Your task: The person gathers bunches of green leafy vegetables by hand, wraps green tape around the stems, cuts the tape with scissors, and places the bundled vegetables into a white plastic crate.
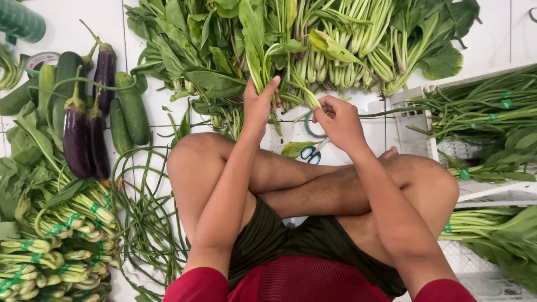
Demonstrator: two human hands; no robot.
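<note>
Left hand [258, 106] is closed around a small bunch of leafy greens [254, 50], gripping the pale green stems just below the long, narrow leaves, which stand up and away from the person over the white tiled floor [492, 33]. Right hand [338, 120], just beside it, has its fingers curled and pinching the lower ends of a few stems of the same bunch [305, 95]; the stalks there are whitish green and thin, bending between the two hands. The bunch sits in front of the person's crossed bare legs [313, 184], above the shins.

Under the hands, on the floor, lies a pair of scissors with blue handles [310, 154], partly hidden by the right wrist. Beyond the hands spreads a large loose heap of greens [347, 39], with broad dark leaves and thick pale stems.

To the left lie three dark purple eggplants [75, 134] and several green cucumbers [133, 109], with long beans [142, 223] looped on the floor near the left knee. Further left are stacked bundles of greens tied with green tape [61, 235]. To the right, a white plastic crate [417, 120] holds tied bunches of long-stemmed greens [481, 109].
</note>
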